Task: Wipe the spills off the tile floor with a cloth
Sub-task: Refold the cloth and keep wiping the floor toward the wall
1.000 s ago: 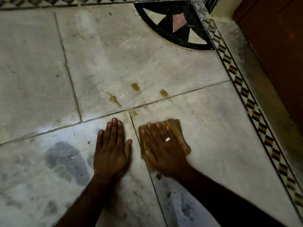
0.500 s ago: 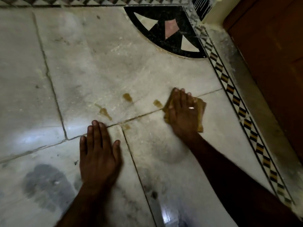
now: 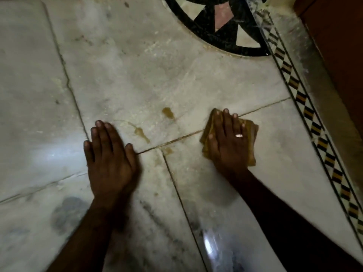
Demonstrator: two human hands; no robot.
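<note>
My right hand lies flat on a folded tan cloth, pressing it onto the pale marble floor across a tile joint. Left of the cloth a brown spill drop sits on the far tile. A second, streaky brown spill lies further left, and a faint brown smear marks the joint crossing. My left hand rests palm down on the floor, fingers close together, holding nothing, just left of the streaky spill.
A black inlaid quarter-circle pattern fills the far corner. A black and yellow diamond border strip runs down the right side, with a brown wooden panel beyond it. Dark smudges mark the near tiles.
My right hand pushed the cloth forward and right from the near tile to the joint, over where the rightmost brown spot was. My left hand shifted forward along the floor.
</note>
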